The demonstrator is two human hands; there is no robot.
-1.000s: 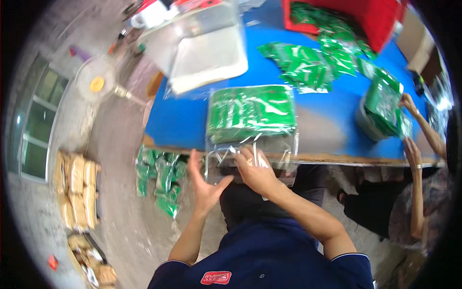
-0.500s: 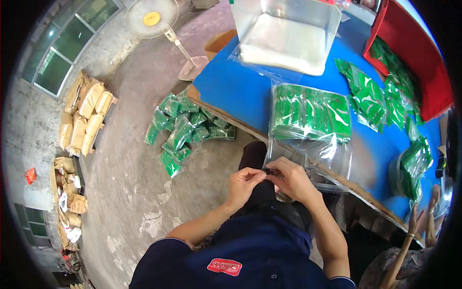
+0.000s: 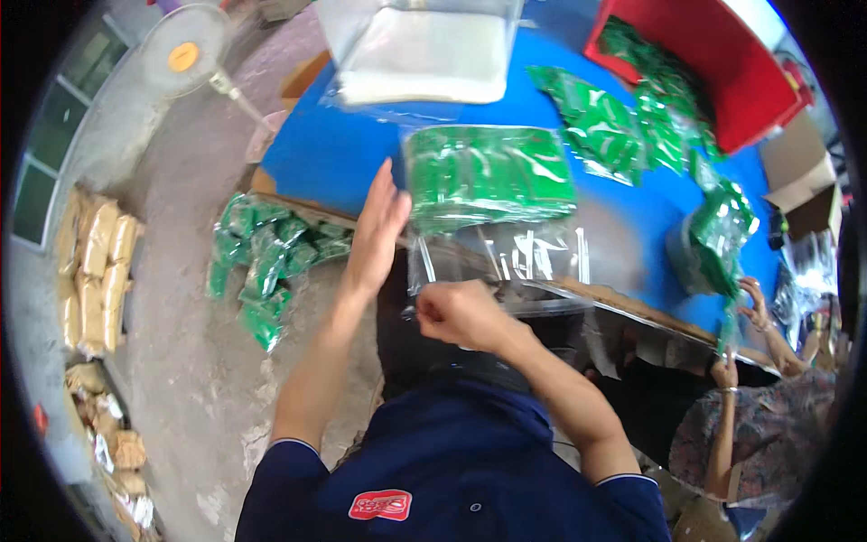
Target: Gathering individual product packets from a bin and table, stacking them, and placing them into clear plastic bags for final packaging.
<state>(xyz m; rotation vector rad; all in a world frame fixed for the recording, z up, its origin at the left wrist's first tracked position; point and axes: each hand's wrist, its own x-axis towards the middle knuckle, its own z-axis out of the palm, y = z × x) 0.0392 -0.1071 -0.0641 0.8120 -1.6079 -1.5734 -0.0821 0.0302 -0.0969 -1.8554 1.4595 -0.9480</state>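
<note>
A large clear plastic bag (image 3: 533, 257) lies at the near table edge, its loose end hanging over my lap. Stacked flat inside it are green packets (image 3: 488, 176). My left hand (image 3: 379, 230) is open, fingers stretched out along the left side of the filled bag; whether it touches cannot be made out. Over the bag's loose end, near its left corner, my right hand (image 3: 462, 313) is closed with fingers curled. A small dark bit shows beside its fingertips, too blurred to name.
On the blue table (image 3: 307, 149) stand a clear bin (image 3: 424, 59) of plastic bags and a tipped red crate (image 3: 750, 72) spilling green packets (image 3: 601, 126). More bagged packets (image 3: 262, 257) lie on the floor at left. A co-worker's hands (image 3: 754, 303) handle a green bundle (image 3: 713, 235).
My hands were together, pinching something small and dark; now they are apart. The left has opened and moved up beside the bag. My view has shifted right.
</note>
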